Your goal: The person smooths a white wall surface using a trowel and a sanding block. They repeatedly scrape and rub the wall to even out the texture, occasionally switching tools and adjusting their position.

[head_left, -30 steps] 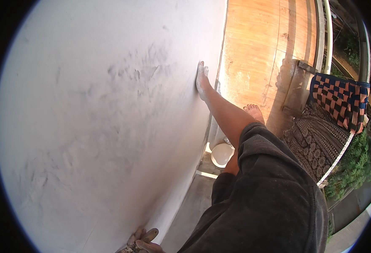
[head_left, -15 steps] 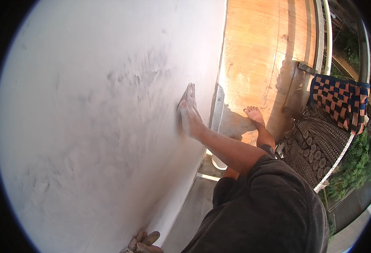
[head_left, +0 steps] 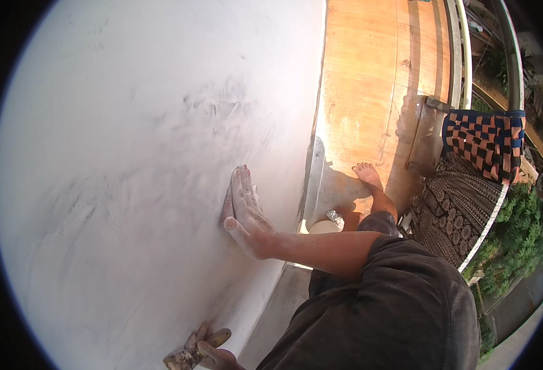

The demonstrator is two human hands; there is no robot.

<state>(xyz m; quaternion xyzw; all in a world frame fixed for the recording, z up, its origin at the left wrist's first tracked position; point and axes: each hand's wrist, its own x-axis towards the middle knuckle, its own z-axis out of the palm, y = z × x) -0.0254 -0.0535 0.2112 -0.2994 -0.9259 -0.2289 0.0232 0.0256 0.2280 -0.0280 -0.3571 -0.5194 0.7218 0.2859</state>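
A whitish plastered wall [head_left: 99, 154] with grey smudges fills the left side. My right hand [head_left: 247, 216], dusted white, lies against it with fingers stretched together and pointing away from me. Under the palm, along the thumb side, shows the edge of a thin brownish sheet that looks like sandpaper [head_left: 226, 209]; most of it is hidden by the hand. At the lower edge, close to the wall, my left hand [head_left: 213, 351] is closed around a paintbrush [head_left: 185, 359] with a wooden handle. The lower picture edge cuts off its head.
Sunlit orange-brown flooring [head_left: 358, 92] runs beside the wall, where a bare foot [head_left: 368, 174] stands. A white bucket [head_left: 325, 227] is near my legs. On the right, a checked woven mat [head_left: 484, 140] and a dark patterned cloth [head_left: 453, 209] hang over a railing, with greenery [head_left: 518, 222] beyond.
My right hand has slid down the wall toward me and to the left. My left hand has risen slightly into view, showing more of the paintbrush. The white bucket shows more.
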